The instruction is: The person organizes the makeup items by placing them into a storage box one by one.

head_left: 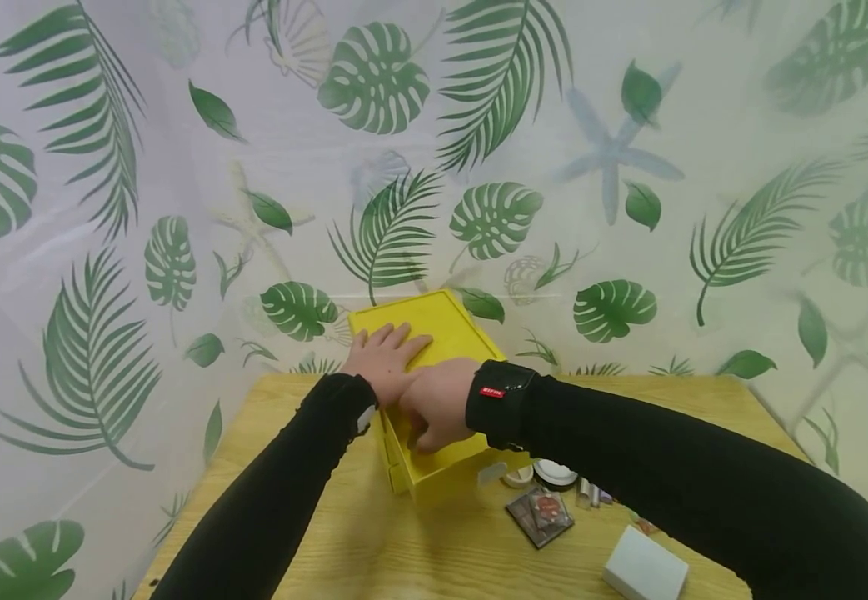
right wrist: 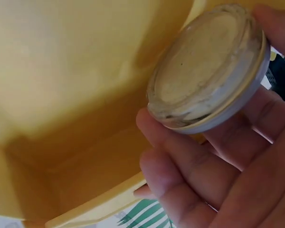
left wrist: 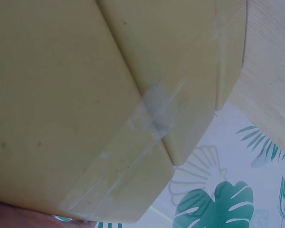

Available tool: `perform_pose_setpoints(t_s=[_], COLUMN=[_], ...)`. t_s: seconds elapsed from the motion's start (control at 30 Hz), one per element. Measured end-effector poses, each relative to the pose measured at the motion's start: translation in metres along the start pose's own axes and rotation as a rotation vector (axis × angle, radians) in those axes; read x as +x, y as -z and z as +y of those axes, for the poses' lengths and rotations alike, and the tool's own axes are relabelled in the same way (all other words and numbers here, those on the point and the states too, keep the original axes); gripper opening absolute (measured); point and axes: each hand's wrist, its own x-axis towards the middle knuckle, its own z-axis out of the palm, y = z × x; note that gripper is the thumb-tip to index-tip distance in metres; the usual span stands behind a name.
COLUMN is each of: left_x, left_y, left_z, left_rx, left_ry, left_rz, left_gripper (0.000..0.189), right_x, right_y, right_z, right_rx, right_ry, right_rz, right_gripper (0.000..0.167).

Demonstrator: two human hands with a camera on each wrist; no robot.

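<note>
In the head view a yellow box [head_left: 441,321] stands tilted on the table with its open side toward me. My left hand [head_left: 380,360] rests on it with the fingers spread out. Clear tape [left wrist: 154,111] runs over the box's outer folds in the left wrist view. My right hand [head_left: 443,402] reaches inside the box. Between its thumb and fingers [right wrist: 161,175] it holds a small round container [right wrist: 199,61], flat, with a clear side, a cream-coloured face and a pale rim. In the head view the hand itself hides that container.
On the wooden table [head_left: 329,542], beside the box, lie a white round lid [head_left: 556,473], a small cream-coloured round piece [head_left: 518,477], dark flat packets [head_left: 531,518] and small tubes [head_left: 587,493]. A white box [head_left: 646,567] sits nearer, below my right forearm. Leaf-patterned sheeting [head_left: 629,275] hangs behind.
</note>
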Motion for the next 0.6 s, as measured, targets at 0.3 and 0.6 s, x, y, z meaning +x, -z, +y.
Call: perform_pose_setpoints(t_s=[0.3, 0.6], left_x=[-0.0093, -0.0077], left_y=[0.0039, 0.0045], left_z=[0.0061, 0.0062], left_rx=[-0.020, -0.013], left_ry=[-0.010, 0.004], left_rz=[0.024, 0.027], left_gripper=[0.065, 0.066], right_x=[0.0027, 0.0025], right_y=[-0.0060, -0.0090], right_z=[-0.0027, 0.0011], right_rx=[-0.016, -0.003], right_ry=[0.004, 0.029], right_rz=[-0.039, -0.040], right_gripper=[0.021, 0.022])
